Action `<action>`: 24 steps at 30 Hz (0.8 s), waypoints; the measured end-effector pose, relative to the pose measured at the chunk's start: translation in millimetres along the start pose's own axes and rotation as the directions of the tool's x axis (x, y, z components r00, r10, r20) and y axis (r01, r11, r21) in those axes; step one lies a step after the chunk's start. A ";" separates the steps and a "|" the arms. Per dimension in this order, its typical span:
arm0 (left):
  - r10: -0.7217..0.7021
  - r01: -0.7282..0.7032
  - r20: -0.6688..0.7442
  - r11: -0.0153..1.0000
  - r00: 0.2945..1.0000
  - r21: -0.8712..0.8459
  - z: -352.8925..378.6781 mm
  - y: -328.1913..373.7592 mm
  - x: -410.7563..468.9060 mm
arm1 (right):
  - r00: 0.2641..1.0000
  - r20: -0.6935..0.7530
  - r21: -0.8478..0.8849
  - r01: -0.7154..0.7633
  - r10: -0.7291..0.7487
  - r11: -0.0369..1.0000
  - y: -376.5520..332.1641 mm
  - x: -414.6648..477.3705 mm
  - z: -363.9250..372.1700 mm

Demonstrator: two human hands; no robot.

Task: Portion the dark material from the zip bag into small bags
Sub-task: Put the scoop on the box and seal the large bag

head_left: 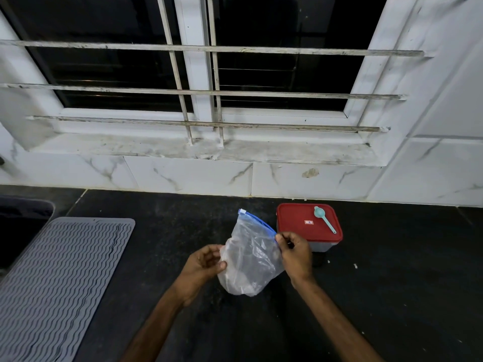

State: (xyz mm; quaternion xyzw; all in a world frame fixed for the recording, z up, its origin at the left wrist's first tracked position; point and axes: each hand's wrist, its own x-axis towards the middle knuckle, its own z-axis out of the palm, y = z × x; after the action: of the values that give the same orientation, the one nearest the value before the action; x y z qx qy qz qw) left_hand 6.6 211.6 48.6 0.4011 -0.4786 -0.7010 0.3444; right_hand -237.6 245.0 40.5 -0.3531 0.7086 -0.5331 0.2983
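Note:
A clear plastic zip bag with a blue zip strip and a white slider at its top left corner is held above the black counter. My left hand grips the bag's left side, fingers curled into the plastic. My right hand pinches the right end of the blue zip strip. The bag's contents look pale and crumpled; I cannot make out dark material inside.
A container with a red lid stands just behind my right hand, with a teal scoop lying on the lid. A grey ribbed mat covers the counter's left side. A tiled wall and barred window rise behind the black counter.

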 end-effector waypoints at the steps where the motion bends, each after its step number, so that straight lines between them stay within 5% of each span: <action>1: 0.027 -0.028 -0.062 1.000 0.998 -0.008 1.3 1.5 0.9 | 1.000 -0.011 -0.001 0.008 -0.008 1.000 -1.3 0.4 -0.8; 6: 0.038 -0.076 -0.292 0.990 0.956 -0.120 2.3 5.6 3.8 | 0.996 -0.031 0.000 0.088 -0.088 0.996 -7.2 3.4 -2.8; 11: -0.052 0.050 -0.249 0.999 0.967 -0.016 -4.7 1.4 10.0 | 0.981 0.099 -0.019 0.168 -0.165 0.986 -11.9 -3.1 -0.7; 16: 0.163 -0.124 -0.151 0.963 0.975 0.240 4.5 23.7 19.9 | 0.955 0.220 -0.005 0.203 -0.197 0.979 -15.9 -7.2 -1.0; 24: 0.239 -0.209 -0.218 0.966 0.946 0.153 13.6 28.2 26.2 | 0.913 0.324 -0.006 0.264 -0.248 0.965 -19.1 -10.3 -5.0</action>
State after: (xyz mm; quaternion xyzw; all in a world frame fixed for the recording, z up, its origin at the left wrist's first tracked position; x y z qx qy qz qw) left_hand -14.3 185.6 72.3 0.4453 -0.5212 -0.5727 0.4496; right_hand -232.2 252.7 60.7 -0.5317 0.6116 -0.4854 0.3281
